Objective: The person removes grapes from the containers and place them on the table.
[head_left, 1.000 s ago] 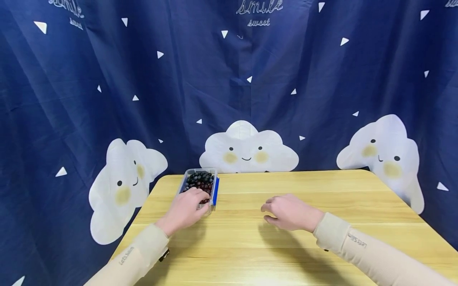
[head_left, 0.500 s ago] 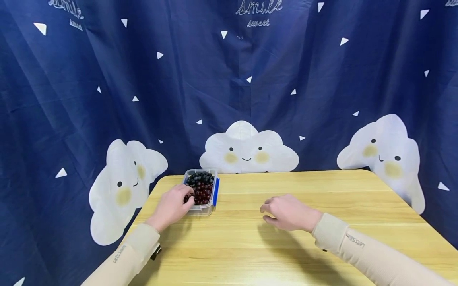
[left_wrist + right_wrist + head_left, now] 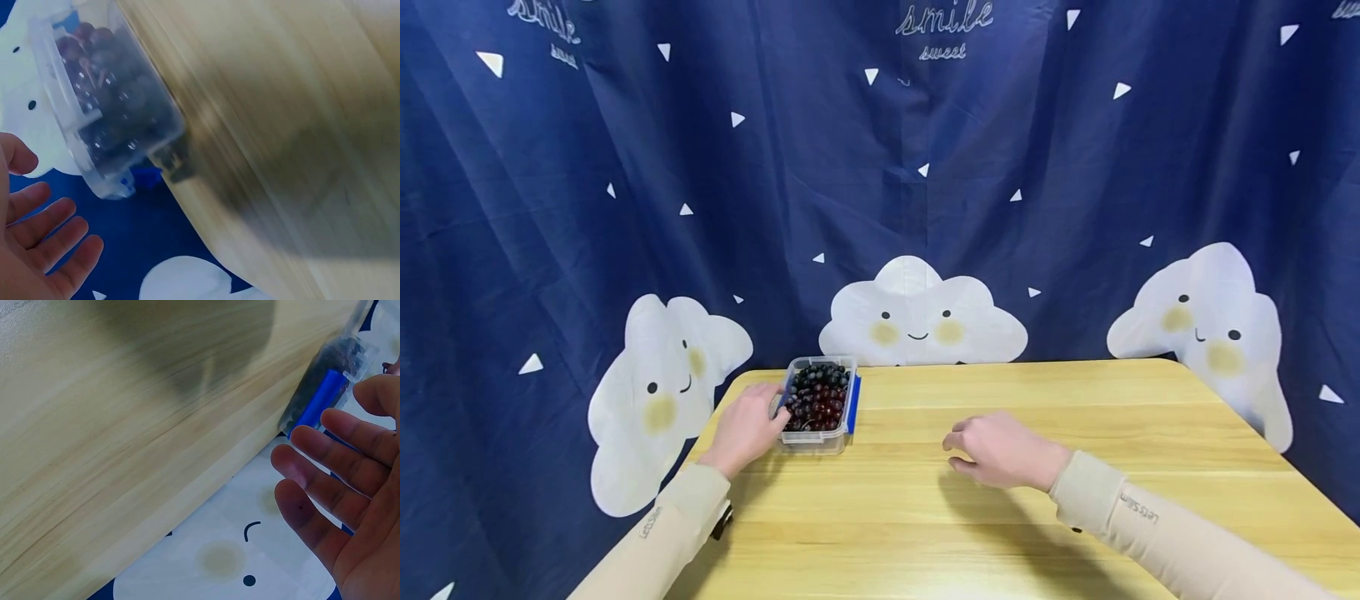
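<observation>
Bench [image 3: 887, 508]: pale wood
Curtain [image 3: 805, 150]: dark blue, behind the bench
Clouds [image 3: 917, 287]: three, white, smiling
Triangles [image 3: 871, 76]: white, scattered
Lettering [image 3: 945, 17]: "smile sweet"

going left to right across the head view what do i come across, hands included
Leftmost printed cloud → left hand → clear box of dark round fruit → the box's blue side clip → right hand → rightmost printed cloud

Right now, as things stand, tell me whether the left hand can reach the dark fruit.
Probably yes: the left hand is beside the clear container, and no lid covers the dark fruit.
</observation>
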Tool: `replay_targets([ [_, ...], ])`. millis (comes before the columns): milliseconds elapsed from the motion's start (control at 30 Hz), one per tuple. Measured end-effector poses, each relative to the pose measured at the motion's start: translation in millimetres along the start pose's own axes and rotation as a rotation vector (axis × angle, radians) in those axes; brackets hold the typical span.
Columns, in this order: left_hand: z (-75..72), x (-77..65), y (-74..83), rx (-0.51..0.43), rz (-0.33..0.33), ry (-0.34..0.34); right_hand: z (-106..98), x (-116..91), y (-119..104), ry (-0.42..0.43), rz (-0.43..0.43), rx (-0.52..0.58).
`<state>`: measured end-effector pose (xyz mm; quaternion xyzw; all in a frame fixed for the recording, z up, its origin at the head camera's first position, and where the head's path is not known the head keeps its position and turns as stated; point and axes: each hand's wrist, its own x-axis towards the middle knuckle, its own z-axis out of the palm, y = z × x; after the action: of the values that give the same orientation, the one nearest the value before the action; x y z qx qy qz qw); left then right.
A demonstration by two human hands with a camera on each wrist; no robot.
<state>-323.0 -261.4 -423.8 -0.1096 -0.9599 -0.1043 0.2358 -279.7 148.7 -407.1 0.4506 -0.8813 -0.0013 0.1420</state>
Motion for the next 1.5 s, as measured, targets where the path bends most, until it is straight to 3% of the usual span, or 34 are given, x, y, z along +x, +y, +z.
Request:
replay_targets([
  [233,3.3,1.9,-18.7,0.002,-0.049,-0.057,3.5,3.0,-1.7,-0.003,-0.002,0.017],
  [733,17.6,4.2,-39.2,0.02,-0.125,-0.155,10.4,7.6,-4.2,0.01,0.003,0.038],
  [967,22.8,5.6,-38.1,0.018,-0.136,-0.181,12.3,11.1,-2.3,0.009,0.01,0.051],
  [1133,25.7,8.8,-32.9,0.026,-0.14,-0.163,12.4,18.8,1.5,0.024,0.016,0.041],
  [1500,36.0,11.5,-28.1,0.014,-0.167,-0.168,18.5,54.0,12.7,0.047,0.144,0.032],
])
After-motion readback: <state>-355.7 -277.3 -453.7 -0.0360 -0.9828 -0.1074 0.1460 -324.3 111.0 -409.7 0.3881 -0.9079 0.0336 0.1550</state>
